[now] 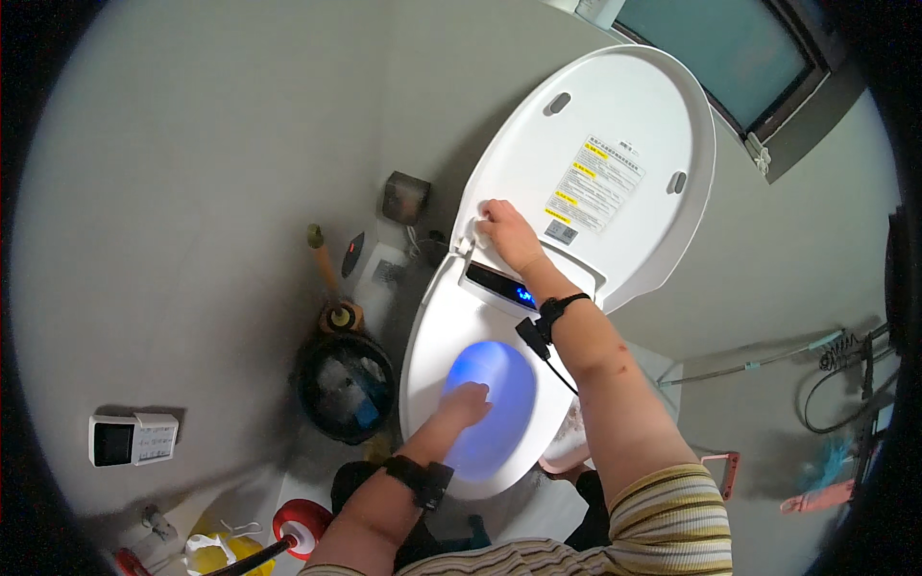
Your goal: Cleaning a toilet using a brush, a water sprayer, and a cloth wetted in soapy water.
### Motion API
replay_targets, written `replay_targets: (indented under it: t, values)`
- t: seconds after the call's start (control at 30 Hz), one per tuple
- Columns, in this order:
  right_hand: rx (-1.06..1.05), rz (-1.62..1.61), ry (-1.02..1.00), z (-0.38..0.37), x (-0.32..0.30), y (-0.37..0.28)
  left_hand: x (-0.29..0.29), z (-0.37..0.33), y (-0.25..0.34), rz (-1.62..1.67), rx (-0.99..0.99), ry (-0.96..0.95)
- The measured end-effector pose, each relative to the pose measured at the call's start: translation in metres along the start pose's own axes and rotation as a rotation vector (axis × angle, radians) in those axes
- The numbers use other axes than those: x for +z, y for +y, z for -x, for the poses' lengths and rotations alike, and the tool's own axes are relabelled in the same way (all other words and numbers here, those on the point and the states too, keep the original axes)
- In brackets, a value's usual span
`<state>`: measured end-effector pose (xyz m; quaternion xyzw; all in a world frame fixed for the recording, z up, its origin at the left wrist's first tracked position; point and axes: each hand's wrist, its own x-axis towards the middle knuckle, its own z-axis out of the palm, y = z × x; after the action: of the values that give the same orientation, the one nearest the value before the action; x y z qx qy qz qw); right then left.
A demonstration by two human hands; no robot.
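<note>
A white toilet [430,317] with a raised lid [519,144] stands before me. Its bowl [495,432] glows blue-violet inside. My right hand [511,235] reaches up to the left hinge corner, at the base of the lid. Its fingers are curled, with a bit of white under them that I cannot make out. Over the bowl hangs my left hand [466,405], its fingers curled in and partly hidden, with nothing showing in it. Between the seat and the lid, a dark display panel [499,285] shows lit blue signs. Both wrists wear black straps, and a cable hangs from the right one.
Left of the toilet stand a black bin [344,389] and a wooden-handled brush [325,264]. A white remote panel [134,439] is on the left wall. A red-and-white plunger [303,528] is at lower left. Hoses [768,363] hang on the right wall; a window [720,58] is at upper right.
</note>
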<state>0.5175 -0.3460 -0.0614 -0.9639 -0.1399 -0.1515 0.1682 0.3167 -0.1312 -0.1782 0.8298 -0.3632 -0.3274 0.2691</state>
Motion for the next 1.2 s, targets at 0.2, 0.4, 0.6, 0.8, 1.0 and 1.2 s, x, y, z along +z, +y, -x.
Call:
replay_targets:
  t: [0.2,0.4,0.6,0.8,1.0,1.2]
  values:
    - [0.312,-0.192,0.053,0.066,-0.042,0.027,-0.004,0.004,-0.001,-0.015,-0.028,-0.01]
    - [0.152,0.21,0.074,0.144,-0.079,0.08,0.0,-0.001,0.001,-0.014,0.0,-0.012]
    - [0.347,0.24,0.513,0.157,-0.097,0.082,0.0,-0.005,0.002,0.007,0.01,-0.005]
    - [0.59,0.261,1.088,0.031,-0.13,0.064,-0.002,-0.002,0.0,0.008,0.015,-0.023]
    - [0.276,0.314,0.853,-0.072,-0.106,-0.01,0.006,-0.007,-0.008,0.003,0.018,-0.005]
    - [-0.027,0.424,0.644,-0.073,-0.125,0.006,0.001,-0.011,-0.01,0.011,0.031,-0.009]
